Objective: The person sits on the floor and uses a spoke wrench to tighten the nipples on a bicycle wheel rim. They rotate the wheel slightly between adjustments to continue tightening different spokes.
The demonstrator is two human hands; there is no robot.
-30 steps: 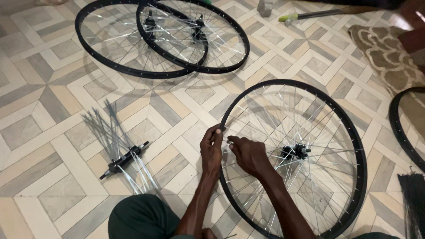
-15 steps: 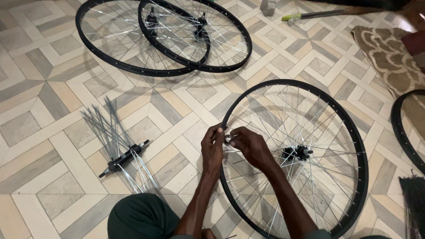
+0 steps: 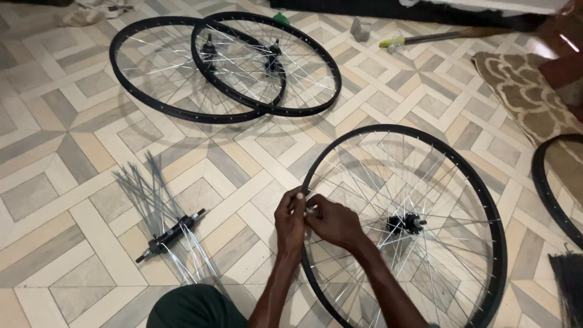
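— Wheel (image 3: pixel 425 182) first: where does it lie, and what are the hands doing on it?

— It lies flat on the tiled floor (image 3: pixel 54 200) in the lower right of the frame, a black rim with silver spokes and a dark hub (image 3: pixel 405 223) at its middle. Both hands meet at the rim's left edge. The left hand (image 3: pixel 290 220) grips the rim itself, fingers curled over it. The right hand (image 3: pixel 333 222) sits just inside, fingertips pinched together on a small silvery piece where a spoke meets the rim; what exactly it pinches is too small to tell.

— And the arms?

— Both forearms rise from the bottom edge, angled toward each other so the hands touch. A knee in dark green cloth (image 3: pixel 194 308) shows at bottom centre.

— What lies around them?

— Left of the hands, a loose hub with a fan of spokes (image 3: pixel 164 234) rests on the floor. In the upper left, two finished wheels (image 3: pixel 225 64) overlap. A patterned rug (image 3: pixel 528 91) is at the upper right, a further black rim (image 3: pixel 546 188) at the right edge, and a long tool with a yellow-green grip (image 3: pixel 425 39) lies near the top.
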